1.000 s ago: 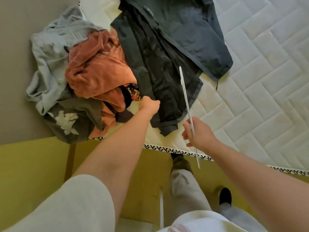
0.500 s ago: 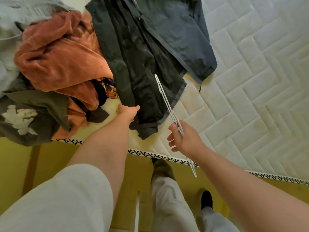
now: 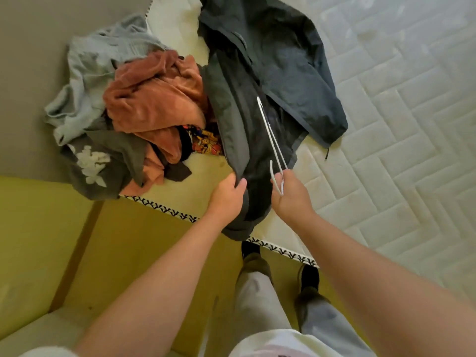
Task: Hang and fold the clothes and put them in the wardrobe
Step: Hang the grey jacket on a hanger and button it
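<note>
Dark grey-blue lightweight jacket and thin white hanger, both in hand.
Jacket spread on white quilted mattress, lower end hanging over the near edge. Left hand grip clenched on the jacket's lower edge. Right hand grip grasps hanger at its hook end, hanger above jacket. To the jacket's left: rust-orange fleece garment, pale grey garment.

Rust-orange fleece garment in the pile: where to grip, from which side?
Pinch a raised ridge on the rust-orange fleece garment, coming from above. It lies bunched and uppermost, so its folds stand proud; the dark grey jacket crowds its right edge and a pale grey top its left.
</note>
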`<state>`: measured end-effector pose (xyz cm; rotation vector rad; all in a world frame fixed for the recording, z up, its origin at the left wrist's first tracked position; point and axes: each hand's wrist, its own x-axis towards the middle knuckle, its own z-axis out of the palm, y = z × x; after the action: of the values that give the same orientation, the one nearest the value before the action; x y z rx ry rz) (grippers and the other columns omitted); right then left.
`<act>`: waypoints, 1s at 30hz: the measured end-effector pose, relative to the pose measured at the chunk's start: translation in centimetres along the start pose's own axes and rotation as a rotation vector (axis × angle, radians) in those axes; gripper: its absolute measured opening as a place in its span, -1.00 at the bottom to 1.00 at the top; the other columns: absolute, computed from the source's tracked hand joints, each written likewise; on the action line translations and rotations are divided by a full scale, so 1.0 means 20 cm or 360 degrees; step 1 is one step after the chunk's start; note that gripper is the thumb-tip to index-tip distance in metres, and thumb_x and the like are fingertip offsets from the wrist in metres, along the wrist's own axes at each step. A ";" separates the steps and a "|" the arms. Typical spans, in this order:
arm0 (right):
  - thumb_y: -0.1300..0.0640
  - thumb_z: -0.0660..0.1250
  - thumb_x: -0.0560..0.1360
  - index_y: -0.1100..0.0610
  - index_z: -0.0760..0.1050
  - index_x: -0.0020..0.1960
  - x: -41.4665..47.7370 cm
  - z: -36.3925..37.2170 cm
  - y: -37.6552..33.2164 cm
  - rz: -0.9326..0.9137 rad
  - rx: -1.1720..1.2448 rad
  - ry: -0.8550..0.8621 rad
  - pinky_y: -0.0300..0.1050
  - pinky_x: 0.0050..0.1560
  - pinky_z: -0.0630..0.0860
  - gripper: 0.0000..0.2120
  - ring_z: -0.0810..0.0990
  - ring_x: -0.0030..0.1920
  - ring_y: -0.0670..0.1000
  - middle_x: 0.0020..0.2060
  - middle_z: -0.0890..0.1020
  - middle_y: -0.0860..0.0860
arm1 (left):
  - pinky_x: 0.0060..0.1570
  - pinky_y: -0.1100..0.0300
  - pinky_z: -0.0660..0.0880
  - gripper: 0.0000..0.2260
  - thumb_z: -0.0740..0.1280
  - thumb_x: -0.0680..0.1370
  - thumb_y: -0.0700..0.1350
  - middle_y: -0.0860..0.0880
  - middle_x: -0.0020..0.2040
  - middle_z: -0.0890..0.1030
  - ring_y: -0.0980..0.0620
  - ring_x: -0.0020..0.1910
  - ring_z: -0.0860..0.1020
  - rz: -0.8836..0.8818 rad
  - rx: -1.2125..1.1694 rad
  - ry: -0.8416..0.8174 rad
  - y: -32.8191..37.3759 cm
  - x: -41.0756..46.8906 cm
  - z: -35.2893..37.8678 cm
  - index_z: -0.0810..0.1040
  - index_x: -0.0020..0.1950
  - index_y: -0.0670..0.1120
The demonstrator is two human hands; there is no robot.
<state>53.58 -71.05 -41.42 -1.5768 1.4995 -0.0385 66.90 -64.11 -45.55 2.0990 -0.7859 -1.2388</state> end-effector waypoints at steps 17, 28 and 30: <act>0.14 0.22 0.61 0.17 0.42 0.08 -0.41 -0.32 -0.02 -0.0170 -0.0188 -0.0233 -0.15 -0.15 0.39 -0.89 0.51 -0.09 0.02 -0.10 0.49 0.02 | -0.36 0.19 0.30 -0.80 0.26 0.57 -0.18 -0.03 -0.30 0.60 0.06 -0.38 0.42 -0.0640 -0.0826 0.0211 0.25 -0.65 0.02 0.62 -0.19 -0.12; 0.09 0.27 0.61 -0.07 0.32 -0.17 -0.78 -0.68 0.21 -0.0397 -0.0378 -0.0413 -0.28 -0.31 0.32 -0.78 0.48 -0.25 -0.09 -0.23 0.49 -0.05 | 0.23 -0.13 0.53 -0.47 0.32 0.58 0.21 -0.22 0.21 0.60 -0.22 0.15 0.61 -0.0913 -0.1270 -0.0171 0.57 -0.41 0.26 0.48 0.29 -0.23; 0.09 0.28 0.60 -0.08 0.31 -0.18 -0.82 -0.71 0.24 -0.0410 -0.0383 -0.0460 -0.29 -0.31 0.33 -0.77 0.45 -0.26 -0.10 -0.23 0.47 -0.06 | 0.08 -0.07 0.60 -0.51 0.32 0.59 0.18 -0.21 0.09 0.67 -0.18 0.05 0.65 -0.0963 -0.1251 -0.0240 0.55 -0.44 0.26 0.53 0.21 -0.25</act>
<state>37.34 -65.32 -27.24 -1.8717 1.1024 0.2222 56.56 -65.84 -34.83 1.6064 0.3150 -1.6686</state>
